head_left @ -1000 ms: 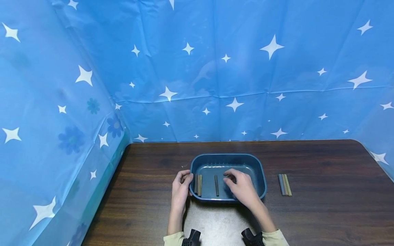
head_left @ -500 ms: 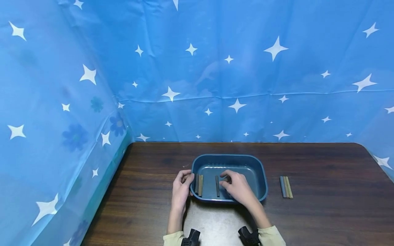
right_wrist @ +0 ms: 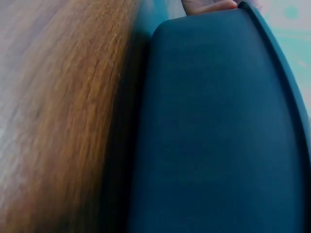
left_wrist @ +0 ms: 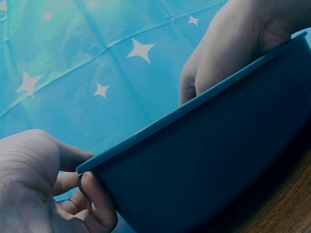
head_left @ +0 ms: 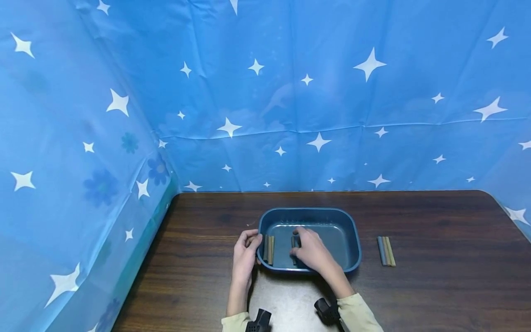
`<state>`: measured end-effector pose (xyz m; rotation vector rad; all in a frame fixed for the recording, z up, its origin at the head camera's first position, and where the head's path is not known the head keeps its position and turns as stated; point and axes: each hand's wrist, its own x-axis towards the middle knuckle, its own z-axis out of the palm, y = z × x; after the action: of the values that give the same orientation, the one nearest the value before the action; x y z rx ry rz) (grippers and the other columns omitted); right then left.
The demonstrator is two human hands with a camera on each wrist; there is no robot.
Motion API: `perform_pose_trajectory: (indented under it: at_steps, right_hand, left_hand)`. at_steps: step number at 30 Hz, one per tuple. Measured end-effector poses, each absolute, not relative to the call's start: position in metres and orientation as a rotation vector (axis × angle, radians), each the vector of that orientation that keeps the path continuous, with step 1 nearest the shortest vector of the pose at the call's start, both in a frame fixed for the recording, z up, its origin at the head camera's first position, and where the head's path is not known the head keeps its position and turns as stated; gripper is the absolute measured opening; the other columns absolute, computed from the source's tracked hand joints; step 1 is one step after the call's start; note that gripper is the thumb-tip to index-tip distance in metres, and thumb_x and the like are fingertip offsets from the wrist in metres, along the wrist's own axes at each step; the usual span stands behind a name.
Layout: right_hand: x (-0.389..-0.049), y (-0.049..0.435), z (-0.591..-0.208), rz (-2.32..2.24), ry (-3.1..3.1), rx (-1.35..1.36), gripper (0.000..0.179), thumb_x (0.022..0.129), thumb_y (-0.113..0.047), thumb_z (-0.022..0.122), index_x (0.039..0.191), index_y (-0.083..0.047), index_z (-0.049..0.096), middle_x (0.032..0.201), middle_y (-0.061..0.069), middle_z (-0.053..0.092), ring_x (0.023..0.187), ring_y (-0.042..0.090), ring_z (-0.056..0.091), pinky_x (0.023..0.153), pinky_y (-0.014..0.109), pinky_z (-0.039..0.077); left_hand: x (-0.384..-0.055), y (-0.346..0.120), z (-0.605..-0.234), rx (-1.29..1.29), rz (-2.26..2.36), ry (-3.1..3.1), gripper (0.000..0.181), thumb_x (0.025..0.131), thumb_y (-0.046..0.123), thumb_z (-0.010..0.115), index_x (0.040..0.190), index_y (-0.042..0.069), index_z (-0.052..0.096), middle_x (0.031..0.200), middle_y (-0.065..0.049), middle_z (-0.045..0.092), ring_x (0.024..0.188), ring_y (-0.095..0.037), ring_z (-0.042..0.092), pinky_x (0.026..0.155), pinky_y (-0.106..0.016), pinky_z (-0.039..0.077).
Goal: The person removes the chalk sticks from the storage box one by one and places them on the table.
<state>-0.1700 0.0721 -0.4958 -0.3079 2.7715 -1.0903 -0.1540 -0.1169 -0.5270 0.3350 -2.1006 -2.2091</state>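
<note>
A blue plastic basin [head_left: 348, 216] stands on the table. My left hand [head_left: 244, 253] pinches its left rim, thumb over the edge and fingers curled against the outside, as the left wrist view shows. Inside the basin, near that side, several thin dark and tan sticks [head_left: 270, 250] lie together. Over the basin's middle, my right hand [head_left: 312, 250] reaches down to a thin dark stick [head_left: 293, 260], thumb and fingertips at it and partly covering it. Whether they pinch it, or another stick, is unclear. The basin wall [right_wrist: 218, 121] hides these fingers from the right wrist camera.
On the brown wooden table [head_left: 448, 276], right of the basin, several bluish and yellowish sticks [head_left: 386, 251] lie side by side. A blue cloth with white stars [head_left: 265, 101] hangs behind and on the left side of the table.
My right hand has moved left inside the basin, from beside the dark stick to over it. The left hand keeps its place on the rim.
</note>
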Motion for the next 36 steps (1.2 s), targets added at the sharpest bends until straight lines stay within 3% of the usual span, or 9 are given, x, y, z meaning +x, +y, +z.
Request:
perform_pose_trajectory:
  at_steps: [5, 12, 20, 26, 36]
  right_hand:
    - [-0.177, 0.060, -0.499, -1.000, 2.763, -0.262, 0.048, 0.087, -0.004, 0.081, 0.129, 0.007, 0.062, 0.122, 0.025, 0.063, 0.112, 0.040, 0.061, 0.092, 0.055, 0.053]
    - [-0.177, 0.056, -0.501, -0.914, 2.765, -0.321, 0.044, 0.083, 0.002, 0.083, 0.124, 0.001, 0.066, 0.109, 0.017, 0.060, 0.093, 0.030, 0.060, 0.078, 0.047, 0.055]
    - [-0.179, 0.055, -0.505, -0.888, 2.784, -0.406, 0.038, 0.083, 0.005, 0.080, 0.119, -0.001, 0.069, 0.104, 0.015, 0.063, 0.091, 0.028, 0.061, 0.077, 0.046, 0.056]
    - [-0.178, 0.056, -0.503, -1.002, 2.774, -0.461, 0.035, 0.082, 0.009, 0.078, 0.116, 0.002, 0.070, 0.101, 0.014, 0.067, 0.089, 0.026, 0.063, 0.077, 0.045, 0.057]
    - [-0.169, 0.064, -0.498, -1.370, 2.723, -0.480, 0.036, 0.079, 0.016, 0.071, 0.114, 0.006, 0.071, 0.082, 0.007, 0.068, 0.073, 0.016, 0.063, 0.067, 0.038, 0.057]
  left_hand:
    - [-0.154, -0.117, -0.525, 0.333, -2.230, -2.090, 0.032, 0.102, 0.013, 0.062, 0.127, -0.008, 0.058, 0.103, -0.015, 0.066, 0.061, -0.011, 0.048, 0.047, -0.021, 0.041]
    - [-0.153, -0.115, -0.523, 0.352, -2.230, -2.103, 0.032, 0.102, 0.013, 0.062, 0.127, -0.007, 0.059, 0.105, -0.017, 0.065, 0.061, -0.012, 0.048, 0.048, -0.021, 0.041]
    - [-0.153, -0.117, -0.525, 0.353, -2.233, -2.104, 0.031, 0.102, 0.014, 0.062, 0.126, -0.006, 0.059, 0.103, -0.016, 0.064, 0.063, -0.012, 0.048, 0.049, -0.021, 0.041]
    - [-0.155, -0.116, -0.524, 0.353, -2.241, -2.076, 0.030, 0.101, 0.013, 0.063, 0.124, -0.007, 0.060, 0.102, -0.016, 0.064, 0.061, -0.011, 0.047, 0.047, -0.020, 0.039]
    - [-0.156, -0.115, -0.526, 0.368, -2.261, -2.071, 0.031, 0.102, 0.012, 0.061, 0.126, -0.008, 0.059, 0.104, -0.017, 0.065, 0.059, -0.011, 0.045, 0.047, -0.021, 0.038]
